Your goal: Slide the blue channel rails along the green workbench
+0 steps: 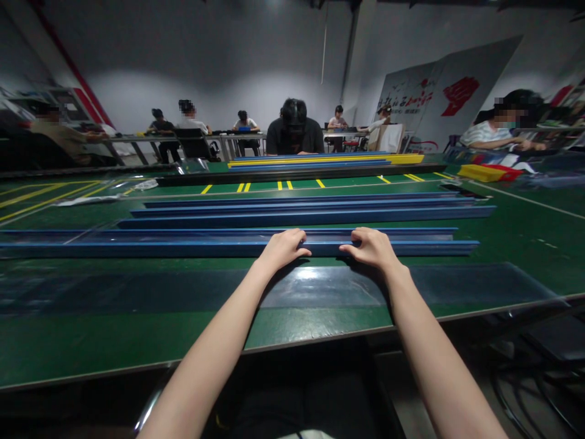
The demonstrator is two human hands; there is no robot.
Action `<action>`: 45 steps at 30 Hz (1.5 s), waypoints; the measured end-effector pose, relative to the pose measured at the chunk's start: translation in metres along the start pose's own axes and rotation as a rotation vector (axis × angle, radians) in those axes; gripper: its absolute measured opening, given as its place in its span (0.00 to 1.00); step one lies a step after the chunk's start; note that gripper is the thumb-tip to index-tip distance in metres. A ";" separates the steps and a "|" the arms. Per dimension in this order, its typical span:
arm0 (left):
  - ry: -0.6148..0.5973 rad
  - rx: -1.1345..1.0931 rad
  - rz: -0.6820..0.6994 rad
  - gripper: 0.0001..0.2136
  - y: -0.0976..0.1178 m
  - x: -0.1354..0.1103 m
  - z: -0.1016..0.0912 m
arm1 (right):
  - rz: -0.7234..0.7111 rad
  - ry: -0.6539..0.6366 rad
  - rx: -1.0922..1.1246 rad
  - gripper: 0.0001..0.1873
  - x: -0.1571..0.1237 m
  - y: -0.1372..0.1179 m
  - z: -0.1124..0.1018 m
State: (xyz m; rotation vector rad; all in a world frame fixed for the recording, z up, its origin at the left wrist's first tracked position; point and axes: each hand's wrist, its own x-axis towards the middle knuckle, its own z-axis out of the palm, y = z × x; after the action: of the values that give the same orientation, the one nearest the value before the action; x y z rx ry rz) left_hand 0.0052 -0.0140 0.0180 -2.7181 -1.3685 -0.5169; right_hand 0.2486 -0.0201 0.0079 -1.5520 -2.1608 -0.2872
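Observation:
A long blue channel-shaped strip (219,249) lies lengthwise across the green table in front of me. My left hand (286,247) is closed over its near edge, thumb on the near side and fingers curled over the top. A short way to the right, my right hand (372,246) grips the same edge in a matching way, thumb pointing inward. Between the hands a stretch of the blue wall shows. Nearer to me, under my forearms, a clear plastic strip (315,286) lies flat and reflects light. The fingertips inside the channel are partly hidden.
Behind lie more blue strips (320,214), a long black strip (292,177) and a yellow strip (393,160). A yellow bin (481,173) and a red one (506,174) stand at back right. A person (295,131) sits opposite; several others work farther off. The table edge (320,337) runs close by.

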 end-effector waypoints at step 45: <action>-0.001 0.210 0.010 0.10 0.001 0.001 0.006 | -0.275 0.056 -0.095 0.23 0.008 -0.017 0.019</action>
State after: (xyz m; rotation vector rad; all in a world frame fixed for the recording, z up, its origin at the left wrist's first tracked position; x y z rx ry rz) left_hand 0.0082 -0.0128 0.0128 -2.5559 -1.3267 -0.3485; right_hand 0.2266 -0.0113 -0.0035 -1.2761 -2.3451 -0.5227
